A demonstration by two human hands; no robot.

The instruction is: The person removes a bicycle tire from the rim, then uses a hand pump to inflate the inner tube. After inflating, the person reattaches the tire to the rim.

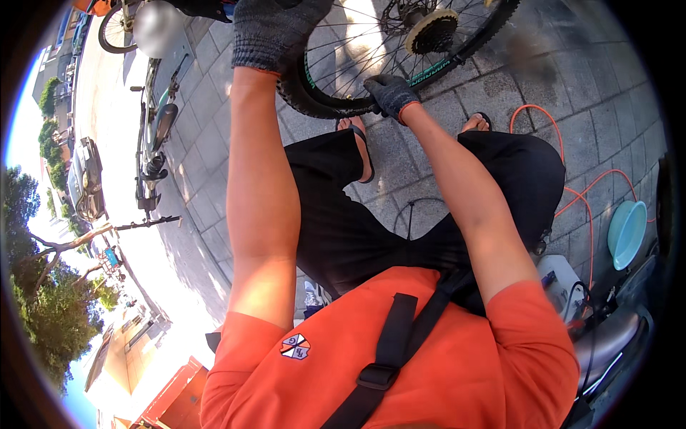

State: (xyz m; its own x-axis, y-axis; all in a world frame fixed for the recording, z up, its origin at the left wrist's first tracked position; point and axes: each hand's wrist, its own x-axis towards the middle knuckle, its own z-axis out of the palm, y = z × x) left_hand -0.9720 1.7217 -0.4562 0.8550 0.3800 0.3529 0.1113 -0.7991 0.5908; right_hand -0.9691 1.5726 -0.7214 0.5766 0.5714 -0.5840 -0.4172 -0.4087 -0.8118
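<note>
A bicycle wheel (314,105) with a black knobby tyre, green markings and thin spokes is in front of my feet. Its cassette (434,34) and brake disc show at the hub. My right hand (391,96), in a dark grey knitted glove with an orange cuff, is closed on the near edge of the wheel, at tyre and rim. My left hand (277,34), gloved alike, is at the wheel's left side by the top edge of the view. Its back faces me, and its fingers are mostly hidden.
An orange hose (559,136) loops over the paving at the right, near a turquoise basin (627,234). A white container (559,282) stands by my right thigh. At the left are a parked bicycle (151,129) and a car (87,179) on the street.
</note>
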